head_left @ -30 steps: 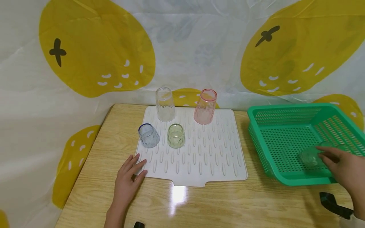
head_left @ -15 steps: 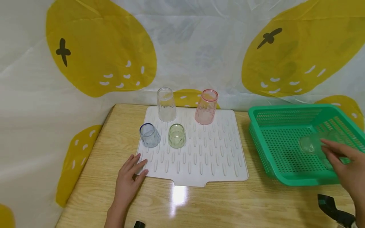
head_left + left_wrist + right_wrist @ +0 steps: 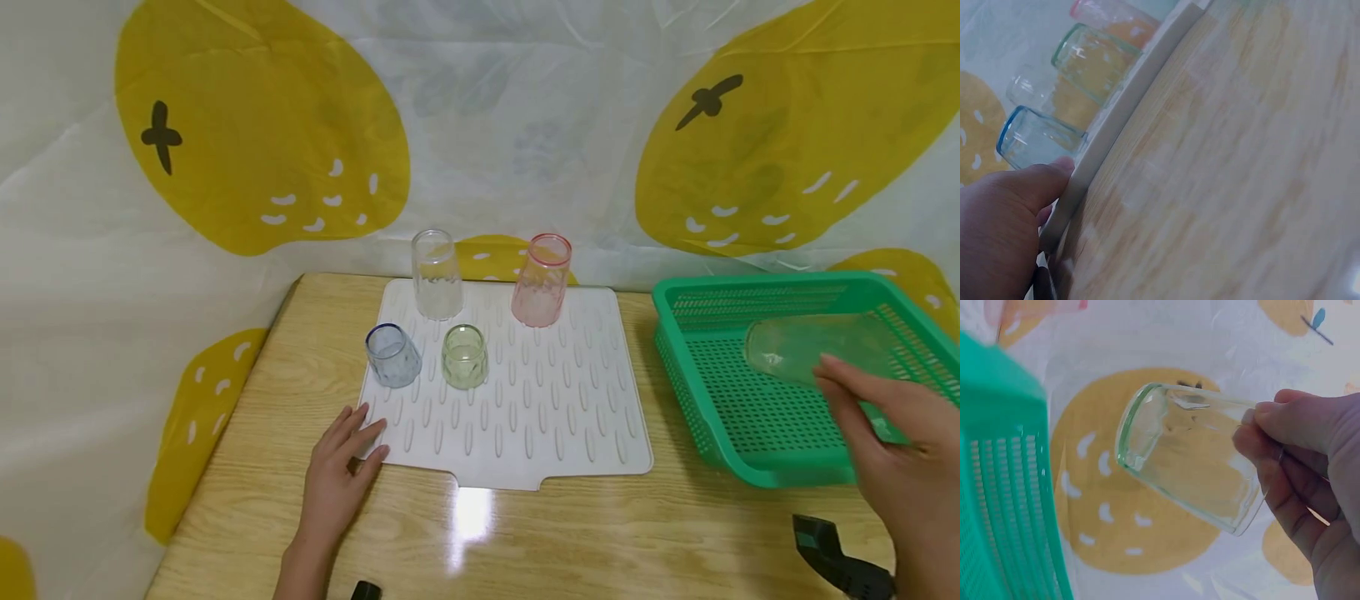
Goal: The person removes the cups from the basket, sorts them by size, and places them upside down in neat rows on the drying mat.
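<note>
At the front left corner of the white mat (image 3: pixel 498 471), the left hand (image 3: pixel 337 467) rests with fingers extended and spread apart, touching the mat and gripping nothing. Just beyond the fingertips, the blue-rimmed glass (image 3: pixel 393 358) stands near the mat's left edge; behind it and slightly right stands the clear glass (image 3: pixel 437 287). Next in order are the small green glass (image 3: pixel 464 358), toward the middle, and the pink glass (image 3: pixel 540 292), at the back. To the right of the mat and apart from it sits the green basket (image 3: pixel 795 480). Over the basket, the pale green-tinted glass (image 3: pixel 787 343) lies tilted onto its side in the air. At far right, the right hand (image 3: pixel 900 450) pinches this glass between thumb and fingers; the right wrist view shows the grip at the end opposite the green edge. Step in hand, as judged: holding one glass raised over the basket. Next move, as judged: maintain a firm pinch, keep the glass above the basket rim, and avoid contact with the standing glasses.
</note>
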